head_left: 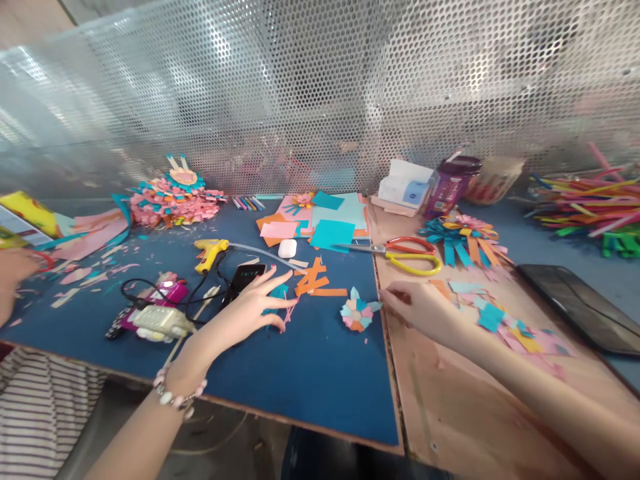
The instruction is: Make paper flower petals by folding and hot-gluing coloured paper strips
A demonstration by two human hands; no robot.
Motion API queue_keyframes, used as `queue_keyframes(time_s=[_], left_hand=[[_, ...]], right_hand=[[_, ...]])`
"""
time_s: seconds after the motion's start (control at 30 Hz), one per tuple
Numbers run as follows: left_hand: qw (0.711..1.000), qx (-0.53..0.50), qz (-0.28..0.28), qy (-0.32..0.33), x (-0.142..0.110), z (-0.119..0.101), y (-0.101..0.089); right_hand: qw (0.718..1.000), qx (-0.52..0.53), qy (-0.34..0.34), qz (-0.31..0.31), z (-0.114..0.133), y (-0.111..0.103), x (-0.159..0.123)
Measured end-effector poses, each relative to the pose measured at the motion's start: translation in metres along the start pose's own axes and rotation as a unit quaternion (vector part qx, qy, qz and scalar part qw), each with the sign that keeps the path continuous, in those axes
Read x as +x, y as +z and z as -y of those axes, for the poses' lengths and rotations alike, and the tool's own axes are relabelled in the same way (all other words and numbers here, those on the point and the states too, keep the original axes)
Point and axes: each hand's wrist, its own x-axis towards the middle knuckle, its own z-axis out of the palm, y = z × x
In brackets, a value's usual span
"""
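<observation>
My left hand (253, 300), with a beaded bracelet at the wrist, reaches over the blue tabletop, fingers spread. Its fingertips hover over or touch thin pink paper strips (290, 312) and teal paper (275, 298); contact is hard to tell. Orange paper strips (314, 280) lie just beyond. To the right, a small multicoloured paper flower (358, 315) has pointed pale-blue petals. My right hand (407, 303) is closed in a pinch at the tip of its right petal; the fingertips are partly hidden. Scissors (400, 253) with red and yellow handles lie behind that hand.
A yellow glue gun (211, 255), a black phone (244, 283) and a cabled power strip (160, 321) are left. Paper sheets (333, 233) lie behind. A purple cup (450, 183) and pipe cleaners (590, 203) stand right. Another person's hand (15, 273) shows far left.
</observation>
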Motion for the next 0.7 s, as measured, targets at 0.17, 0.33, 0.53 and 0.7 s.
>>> queue_keyframes(time_s=[0.17, 0.33, 0.53, 0.7], left_hand=[[0.999, -0.015, -0.029, -0.002, 0.001, 0.003, 0.003], [0.999, -0.014, -0.030, -0.009, 0.002, 0.003, 0.004], [0.998, -0.019, -0.043, -0.032, 0.000, 0.005, 0.007], [0.999, 0.010, -0.026, -0.046, -0.004, 0.003, -0.003]], right_hand=[[1.000, 0.009, -0.013, -0.007, -0.005, 0.003, 0.001], [1.000, -0.014, -0.015, -0.018, -0.003, -0.001, 0.000], [1.000, -0.015, -0.023, -0.012, -0.007, 0.003, 0.001], [0.999, -0.028, -0.023, -0.018, -0.009, 0.007, 0.002]])
